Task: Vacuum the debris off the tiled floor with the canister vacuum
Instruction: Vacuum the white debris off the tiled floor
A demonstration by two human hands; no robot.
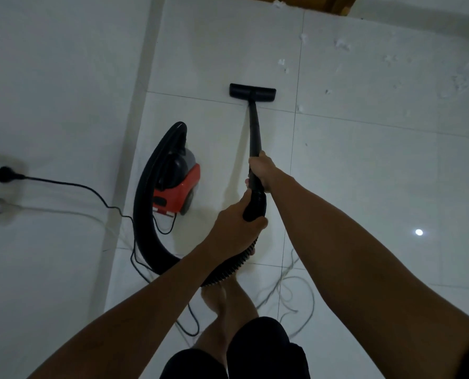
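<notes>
The fingers of the right hand [260, 170] are curled around the black wand [254, 132] at the middle of the frame. Just below it, the fingers of the left hand [234, 228] wrap the black cuff where the ribbed hose [145, 214] joins the wand. Both grips are closed on the tube, with the two hands almost touching.

The wand runs upward to the flat black floor head [252, 90], which rests on the tiled floor [364, 173] at upper centre, just above a grout line. Scraps of white debris [341, 45] lie scattered across the tiles in the upper right, well apart from the head; one small piece sits near it to the right.

The hose loops down and left, then arches up to the one red and black canister vacuum [177, 181], which stands left of centre beside the white wall [50, 77]. A black power cord [72, 184] trails from the canister to a black plug [5, 174] in a wall socket at the left edge. A thin pale cable [296, 285] lies in loose coils on the floor at lower centre, near the person's bare legs.

The glossy white tiles reflect one bright light spot at the right.
</notes>
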